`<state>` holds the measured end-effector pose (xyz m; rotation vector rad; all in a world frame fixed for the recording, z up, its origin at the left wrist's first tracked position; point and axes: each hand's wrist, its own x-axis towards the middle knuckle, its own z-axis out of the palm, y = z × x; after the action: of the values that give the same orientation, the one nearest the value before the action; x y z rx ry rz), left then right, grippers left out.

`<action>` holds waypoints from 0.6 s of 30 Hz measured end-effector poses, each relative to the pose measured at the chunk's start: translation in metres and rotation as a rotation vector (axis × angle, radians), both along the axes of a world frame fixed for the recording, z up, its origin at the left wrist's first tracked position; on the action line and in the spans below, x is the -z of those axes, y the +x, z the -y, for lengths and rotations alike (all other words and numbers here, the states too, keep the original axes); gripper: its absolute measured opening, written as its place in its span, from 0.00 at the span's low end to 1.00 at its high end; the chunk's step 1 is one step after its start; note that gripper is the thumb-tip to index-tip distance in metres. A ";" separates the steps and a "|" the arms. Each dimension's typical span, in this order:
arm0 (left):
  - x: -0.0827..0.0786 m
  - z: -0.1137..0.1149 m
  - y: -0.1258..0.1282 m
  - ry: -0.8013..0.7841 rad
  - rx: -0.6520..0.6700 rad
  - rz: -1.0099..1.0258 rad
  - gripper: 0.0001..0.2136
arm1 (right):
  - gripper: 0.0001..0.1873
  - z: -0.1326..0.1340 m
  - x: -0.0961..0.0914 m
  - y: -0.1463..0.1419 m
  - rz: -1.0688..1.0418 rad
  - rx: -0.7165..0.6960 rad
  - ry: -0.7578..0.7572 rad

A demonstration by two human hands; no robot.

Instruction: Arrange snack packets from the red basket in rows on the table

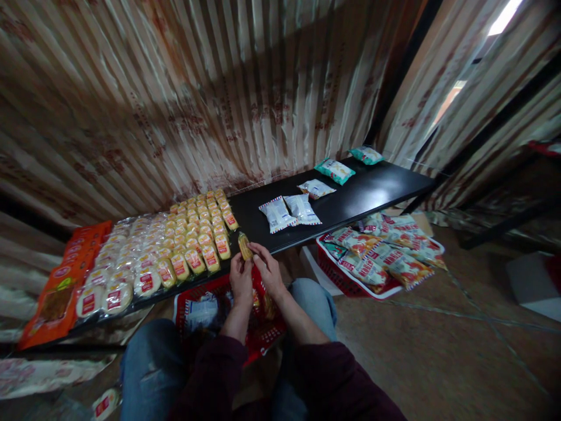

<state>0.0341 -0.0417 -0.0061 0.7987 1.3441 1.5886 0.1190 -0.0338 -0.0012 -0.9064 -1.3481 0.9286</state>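
While we hold one wrapped cake at the front edge of the black shelf, the fingers of our left hand and right hand grasp it together from either side; we cannot tell whether it touches the shelf. Rows of yellow packs stand close together on the shelf's left part, and white packets lie near the shelf's middle. A red basket sits below the shelf's front edge, under our forearms. We judge a drop the main hazard: if our grip slips on the film, the cake may fall off the shelf's edge into the basket. Pressing too hard against the shelf's front row could shift or topple neighbouring packs.
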 end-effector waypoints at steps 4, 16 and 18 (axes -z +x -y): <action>-0.002 -0.002 -0.004 -0.028 -0.061 0.148 0.13 | 0.19 0.002 -0.002 -0.005 -0.050 -0.066 0.004; -0.022 -0.006 -0.008 -0.050 -0.071 0.464 0.05 | 0.16 0.004 -0.001 -0.010 0.053 0.149 0.024; -0.027 -0.006 -0.007 -0.079 -0.084 0.520 0.03 | 0.17 0.003 -0.001 -0.009 0.036 0.145 0.003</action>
<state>0.0275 -0.0357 0.0210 0.2509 1.0589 1.6497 0.1098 -0.0369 0.0000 -1.0089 -1.2958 0.8021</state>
